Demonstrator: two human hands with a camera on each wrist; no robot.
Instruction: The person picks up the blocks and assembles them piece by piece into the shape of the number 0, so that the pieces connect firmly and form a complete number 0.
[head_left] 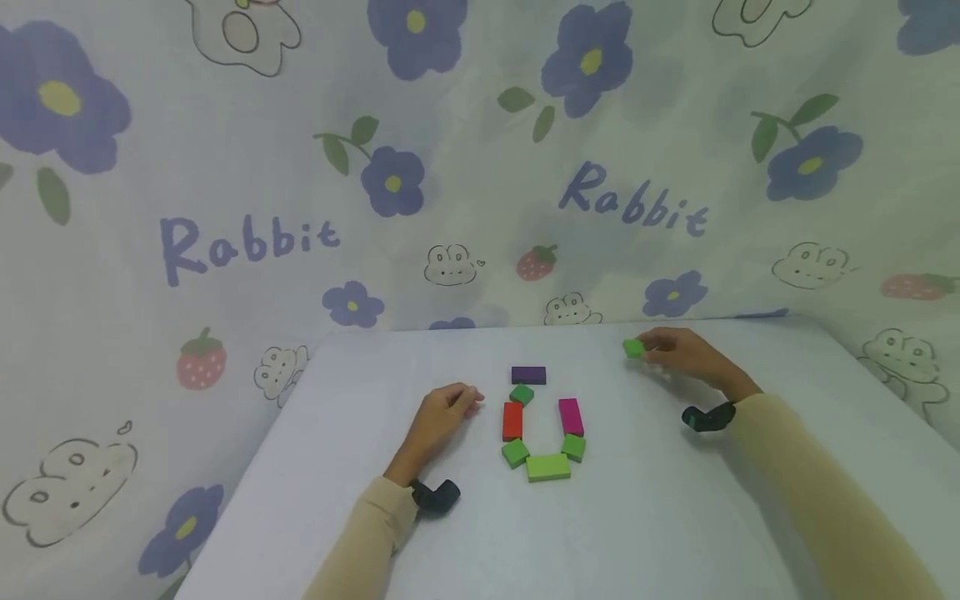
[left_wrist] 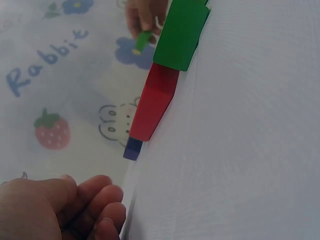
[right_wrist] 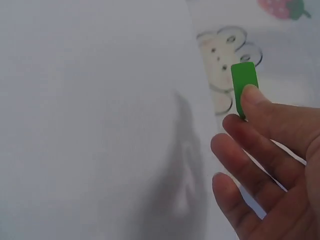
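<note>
Between thumb and fingertips, my right hand [head_left: 678, 352] pinches a small green block [head_left: 633, 348] above the table's far right part. In the right wrist view the green block [right_wrist: 244, 85] stands out past the thumb. My left hand [head_left: 442, 417] rests beside the row of blocks, its fingers loosely curled and holding nothing. The blocks form a partial ring: a purple block [head_left: 528, 376], a green block [head_left: 522, 394], a red block [head_left: 512, 422], another green block [head_left: 515, 453], a lime block [head_left: 548, 468], a third green block [head_left: 573, 447] and a magenta block [head_left: 571, 417].
The white table [head_left: 637, 525] carries the blocks near its middle. Behind it hangs a pale cloth [head_left: 480, 208] printed with flowers, strawberries and rabbits. A dark wrist strap [head_left: 435, 498] sits on the left wrist and another strap [head_left: 708, 417] on the right.
</note>
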